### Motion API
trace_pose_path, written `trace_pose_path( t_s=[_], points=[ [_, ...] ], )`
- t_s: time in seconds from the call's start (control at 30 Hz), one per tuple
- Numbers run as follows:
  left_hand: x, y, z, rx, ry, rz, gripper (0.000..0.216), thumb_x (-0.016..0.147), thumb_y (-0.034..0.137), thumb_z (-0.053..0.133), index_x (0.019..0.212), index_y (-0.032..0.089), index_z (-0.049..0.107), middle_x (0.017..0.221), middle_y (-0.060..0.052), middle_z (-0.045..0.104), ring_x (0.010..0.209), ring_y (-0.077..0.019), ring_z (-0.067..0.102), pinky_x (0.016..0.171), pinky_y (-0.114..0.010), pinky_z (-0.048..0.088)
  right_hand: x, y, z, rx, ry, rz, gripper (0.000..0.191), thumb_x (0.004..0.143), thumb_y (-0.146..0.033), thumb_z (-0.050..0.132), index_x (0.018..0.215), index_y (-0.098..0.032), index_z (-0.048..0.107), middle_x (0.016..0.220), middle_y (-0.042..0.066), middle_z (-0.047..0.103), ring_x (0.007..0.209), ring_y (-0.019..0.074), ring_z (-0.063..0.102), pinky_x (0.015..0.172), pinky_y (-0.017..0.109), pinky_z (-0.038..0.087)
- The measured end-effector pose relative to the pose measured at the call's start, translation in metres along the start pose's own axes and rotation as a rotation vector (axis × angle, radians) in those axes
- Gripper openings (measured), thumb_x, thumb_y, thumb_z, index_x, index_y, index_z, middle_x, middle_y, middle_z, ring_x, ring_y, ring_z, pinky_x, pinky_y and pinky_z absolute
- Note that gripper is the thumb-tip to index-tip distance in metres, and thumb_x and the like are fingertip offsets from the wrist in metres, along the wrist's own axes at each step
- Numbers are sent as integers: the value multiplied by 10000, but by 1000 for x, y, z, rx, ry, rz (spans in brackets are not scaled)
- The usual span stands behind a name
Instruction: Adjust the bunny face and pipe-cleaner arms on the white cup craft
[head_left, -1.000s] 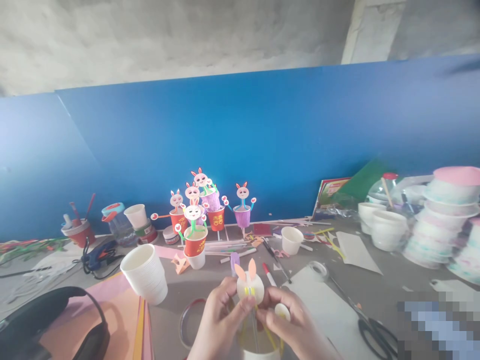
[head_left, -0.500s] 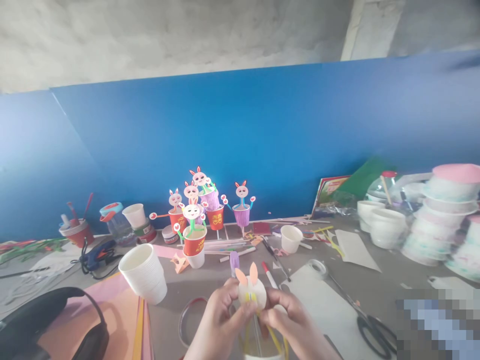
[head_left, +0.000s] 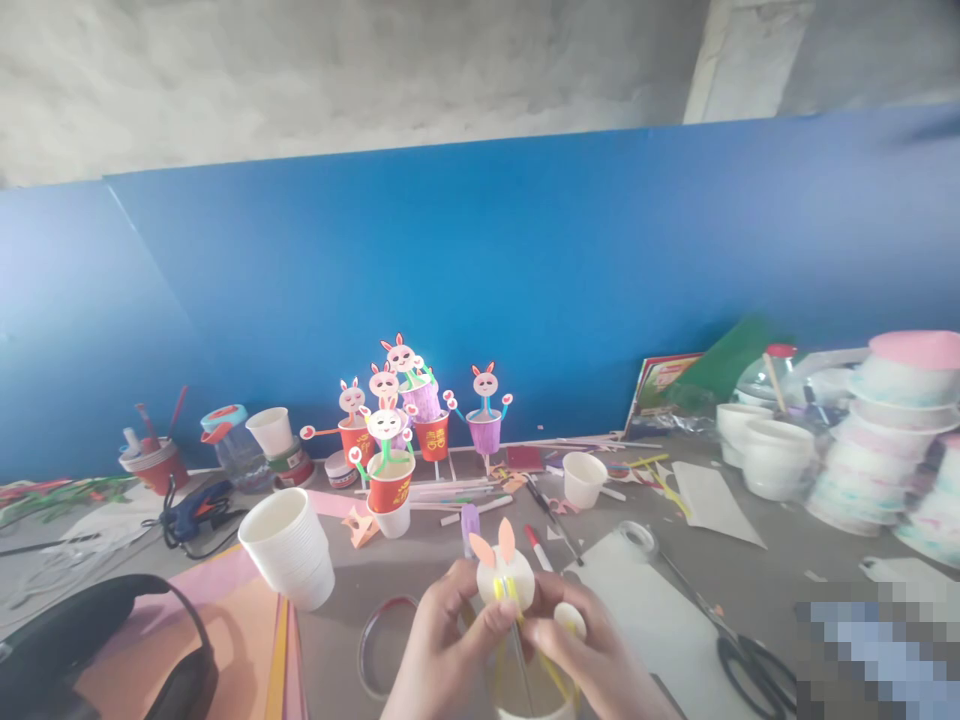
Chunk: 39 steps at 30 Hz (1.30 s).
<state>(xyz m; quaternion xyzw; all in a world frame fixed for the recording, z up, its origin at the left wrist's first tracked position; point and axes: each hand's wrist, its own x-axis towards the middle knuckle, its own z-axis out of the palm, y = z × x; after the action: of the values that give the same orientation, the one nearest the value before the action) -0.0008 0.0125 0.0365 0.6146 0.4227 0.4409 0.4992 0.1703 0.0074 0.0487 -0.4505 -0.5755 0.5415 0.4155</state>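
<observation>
At the bottom middle, my left hand [head_left: 450,640] is closed on a round white paper rabbit head [head_left: 517,570] with two peach ears. Its thumb presses the yellow strips fixed to the head's plain side. My right hand [head_left: 589,640] pinches at the head's lower right edge, its fingertips partly hidden. Below the head, a thin grey stick and yellow strips run down into a white paper cup [head_left: 536,713], cut off by the frame's edge. A small white disc [head_left: 570,621] shows by my right fingers.
Rabbit cup figures [head_left: 390,425] stand at the back middle. Stacked white cups [head_left: 289,545] and orange paper [head_left: 244,640] lie left, near black headphones [head_left: 142,600]. A tape roll [head_left: 397,645], scissors [head_left: 750,660], and white paper [head_left: 637,600] surround my hands. Decorated cup towers [head_left: 870,450] stand right.
My left thumb has slid a little lower, baring more of the yellow strips. The small white disc by my right hand has come into sight. The cup below has shifted slightly right.
</observation>
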Motion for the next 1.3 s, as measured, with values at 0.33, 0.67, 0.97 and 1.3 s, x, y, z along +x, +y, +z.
trace_pose_path(
  t_s=[0.33, 0.67, 0.97, 1.3],
  points=[
    [-6, 8, 3, -76, 370, 11, 333, 861, 537, 660, 985, 232, 710, 1061, -65, 703, 1064, -280, 597, 966, -341, 421, -2, 1, -1, 60, 79, -42, 218, 778, -388, 641, 715, -189, 703, 674, 10, 642, 696, 211, 570, 660, 288, 431],
    [-5, -39, 42, -120, 362, 152, 944, 658, 697, 764, 1385, 212, 406, 1369, -191, 487, 1132, -353, 559, 895, -434, 514, 6, 28, -22, 156, 450, -136, 350, 793, -573, 728, 827, -225, 748, 732, 50, 733, 699, 247, 647, 574, 275, 500],
    [-3, -32, 47, -331, 266, 165, 602, 779, 545, 733, 1240, 213, 535, 1246, -158, 667, 1150, -338, 619, 959, -414, 475, -1, 24, -11, -2, 423, -412, 552, 851, -705, 595, 1154, -248, 659, 1127, 117, 728, 1026, 343, 671, 787, 352, 536],
    [-3, -20, 33, -1029, 93, -240, 463, 757, 557, 617, 925, 162, 790, 871, -135, 761, 941, -341, 683, 853, -464, 516, 5, 19, 1, 183, 216, -198, 363, 887, -599, 638, 1022, -266, 686, 890, 43, 733, 776, 228, 677, 690, 290, 551]
  ],
)
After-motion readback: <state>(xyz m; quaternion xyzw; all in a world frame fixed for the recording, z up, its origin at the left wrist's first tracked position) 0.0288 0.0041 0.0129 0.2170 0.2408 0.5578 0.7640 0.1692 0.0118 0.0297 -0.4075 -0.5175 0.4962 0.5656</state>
